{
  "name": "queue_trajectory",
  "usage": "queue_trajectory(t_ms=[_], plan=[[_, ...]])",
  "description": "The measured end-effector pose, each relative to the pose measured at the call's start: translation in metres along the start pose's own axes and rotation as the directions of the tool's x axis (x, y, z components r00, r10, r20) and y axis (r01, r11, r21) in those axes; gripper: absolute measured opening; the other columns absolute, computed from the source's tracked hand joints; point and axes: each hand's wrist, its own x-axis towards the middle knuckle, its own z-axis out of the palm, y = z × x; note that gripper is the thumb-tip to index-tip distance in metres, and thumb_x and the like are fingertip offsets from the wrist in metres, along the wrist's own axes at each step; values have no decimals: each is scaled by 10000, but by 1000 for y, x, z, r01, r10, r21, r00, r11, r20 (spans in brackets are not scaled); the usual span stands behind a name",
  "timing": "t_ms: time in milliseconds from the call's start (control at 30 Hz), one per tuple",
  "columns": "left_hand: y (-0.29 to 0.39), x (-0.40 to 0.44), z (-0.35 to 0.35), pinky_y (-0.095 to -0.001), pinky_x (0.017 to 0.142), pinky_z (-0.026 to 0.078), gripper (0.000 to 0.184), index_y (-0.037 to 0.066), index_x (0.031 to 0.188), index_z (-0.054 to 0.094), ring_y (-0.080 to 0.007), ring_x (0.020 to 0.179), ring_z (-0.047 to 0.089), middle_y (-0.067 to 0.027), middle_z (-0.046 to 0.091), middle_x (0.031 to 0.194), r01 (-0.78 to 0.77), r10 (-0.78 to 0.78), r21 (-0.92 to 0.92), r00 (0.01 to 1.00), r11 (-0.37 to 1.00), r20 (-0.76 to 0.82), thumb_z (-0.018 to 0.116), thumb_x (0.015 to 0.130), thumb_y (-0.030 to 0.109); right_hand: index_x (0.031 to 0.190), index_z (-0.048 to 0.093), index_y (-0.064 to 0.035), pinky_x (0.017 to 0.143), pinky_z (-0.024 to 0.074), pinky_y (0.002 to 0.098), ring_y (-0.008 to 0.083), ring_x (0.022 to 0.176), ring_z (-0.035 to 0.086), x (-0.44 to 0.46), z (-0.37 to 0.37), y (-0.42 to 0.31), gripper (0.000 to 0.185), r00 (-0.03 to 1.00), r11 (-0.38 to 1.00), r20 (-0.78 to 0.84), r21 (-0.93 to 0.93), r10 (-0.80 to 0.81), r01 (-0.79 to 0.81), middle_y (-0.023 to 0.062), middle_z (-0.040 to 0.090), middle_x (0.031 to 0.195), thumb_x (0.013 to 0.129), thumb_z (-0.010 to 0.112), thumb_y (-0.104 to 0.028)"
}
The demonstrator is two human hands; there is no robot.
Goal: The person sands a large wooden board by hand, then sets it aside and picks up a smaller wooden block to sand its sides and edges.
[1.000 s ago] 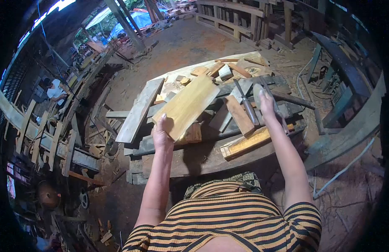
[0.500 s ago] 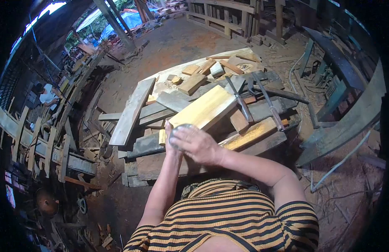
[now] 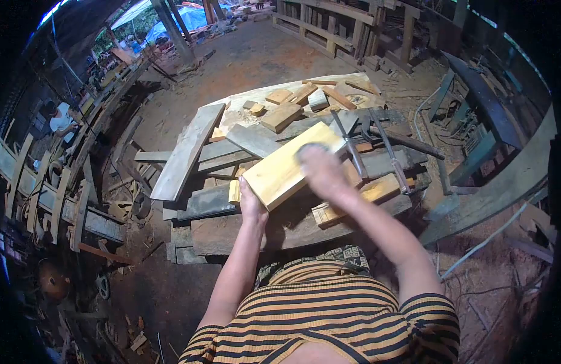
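A thick, pale yellow wooden block [image 3: 283, 167] lies slanted over a pile of boards in front of me. My left hand [image 3: 252, 203] grips its near left end, thumb up along the edge. On the block's upper face, toward the far right end, my right hand [image 3: 324, 173] presses a round grey sanding disc [image 3: 309, 149]; motion blurs the fingers. Just beyond that hand lie a dark metal tool with a long handle [image 3: 353, 151] and a hammer-like tool [image 3: 390, 155]. A smaller yellow piece [image 3: 233, 191] sits beside my left hand.
Several offcuts [image 3: 282, 116] and a light panel [image 3: 232, 109] lie at the pile's back. A grey plank [image 3: 189, 151] slants at the left. Machinery with a dark top [image 3: 483, 100] stands right. A person in a white shirt [image 3: 63, 121] sits far left.
My right hand has slid the disc away from the block's near left end, up and right along its face. My left hand stays at the near end, now more exposed.
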Motion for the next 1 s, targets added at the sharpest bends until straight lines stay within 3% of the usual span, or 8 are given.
queue_trajectory(t_ms=[167, 300, 367, 467, 633, 667, 800, 1000], plan=[[2, 1, -18, -410, 884, 498, 539, 50, 1269, 440, -270, 1073, 578, -134, 561, 1190, 164, -163, -14, 986, 986, 28, 308, 981, 486, 1025, 591, -75, 940, 400, 430, 315, 1049, 543, -21, 30, -73, 240, 909, 902, -169, 150, -380, 405, 138, 593, 1047, 875, 497, -237], [2, -5, 1, -398, 927, 480, 534, 43, 1301, 398, -271, 1118, 557, -138, 519, 1258, 23, -24, -34, 999, 999, -29, 307, 987, 465, 1212, 555, -119, 1046, 298, 472, 265, 1217, 460, 30, -11, 1, 363, 896, 998, 438, -47, 65, -50, 114, 524, 1282, 923, 414, -289], [0, -2, 1, -401, 949, 467, 537, 45, 1314, 387, -274, 1146, 541, -141, 513, 1272, -12, 12, -16, 1000, 1000, -3, 308, 987, 463, 1172, 584, -127, 994, 326, 496, 260, 1154, 491, 19, 27, 71, 328, 988, 981, -50, -124, 145, -150, 96, 558, 1220, 918, 413, -245], [-1, -4, 1, -410, 951, 465, 525, 52, 1324, 379, -280, 1143, 542, -141, 505, 1282, -13, 12, -21, 1000, 1000, -14, 313, 990, 452, 1157, 595, -135, 995, 312, 515, 252, 1144, 490, 28, 27, 64, 310, 954, 933, -111, -204, 280, -298, 83, 568, 1197, 904, 434, -216], [-5, -9, -14, -404, 963, 454, 490, 63, 1329, 375, -271, 1173, 517, -127, 474, 1315, 16, -15, -37, 1000, 999, 25, 320, 996, 419, 1053, 589, -56, 944, 393, 425, 319, 1077, 516, 36, 27, -75, 270, 901, 970, 359, 120, -242, 212, 150, 571, 1114, 884, 466, -228], [-6, -10, -17, -402, 967, 450, 476, 68, 1328, 375, -268, 1182, 509, -121, 465, 1323, 20, -17, -40, 998, 999, 62, 320, 999, 407, 1137, 575, -95, 1034, 330, 430, 303, 1199, 463, 13, 50, -84, 311, 934, 927, 14, 131, -357, 352, 135, 549, 1213, 901, 462, -264], [-13, 11, -24, -402, 963, 450, 445, 82, 1318, 386, -256, 1169, 516, -111, 475, 1310, 13, -12, -44, 1000, 999, 27, 311, 1004, 388, 1142, 582, -91, 1015, 348, 412, 295, 1167, 475, 38, 40, -54, 314, 915, 945, 255, 172, -314, 277, 122, 556, 1188, 870, 504, -227], [-9, 1, -6, -386, 961, 449, 494, 41, 1306, 407, -252, 1140, 540, -118, 513, 1278, 3, -3, -28, 1000, 1000, 8, 278, 1006, 411, 1168, 582, -81, 1026, 349, 410, 306, 1221, 449, 54, 9, 79, 334, 900, 904, 78, -42, 428, -426, 134, 539, 1258, 918, 455, -261]])
